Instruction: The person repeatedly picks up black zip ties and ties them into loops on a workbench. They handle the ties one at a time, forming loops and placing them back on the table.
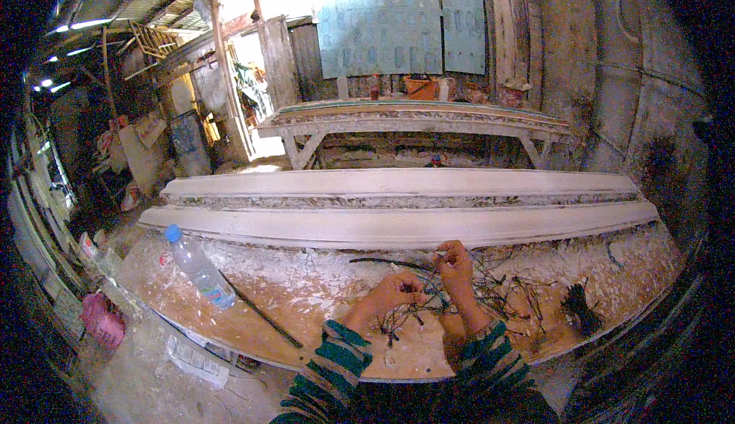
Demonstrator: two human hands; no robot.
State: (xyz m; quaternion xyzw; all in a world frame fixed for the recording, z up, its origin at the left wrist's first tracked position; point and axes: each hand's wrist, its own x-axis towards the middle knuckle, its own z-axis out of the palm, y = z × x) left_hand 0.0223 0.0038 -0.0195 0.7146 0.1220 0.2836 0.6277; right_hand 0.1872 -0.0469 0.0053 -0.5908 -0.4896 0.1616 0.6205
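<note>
Over the near part of the worktable point(321, 305), both my hands work close together above a tangle of thin dark strands point(501, 294). My left hand point(396, 291) is closed in a pinch; something dark shows at its fingertips, too small to make out. Slightly higher and to the right, my right hand point(457, 265) has its fingers pressed together, and what they hold cannot be told. A thicker dark strip point(390, 262) lies behind the hands and runs toward the right one. At the right sits a bunched dark bundle of strands point(582, 309).
Two long whitish moulded lengths point(398, 226) lie across the table beyond my hands. To the left are a clear plastic bottle point(200, 269) with a blue cap and a thin dark rod point(264, 313). Another bench point(413, 124) stands behind. A pink container point(103, 320) is at the far left.
</note>
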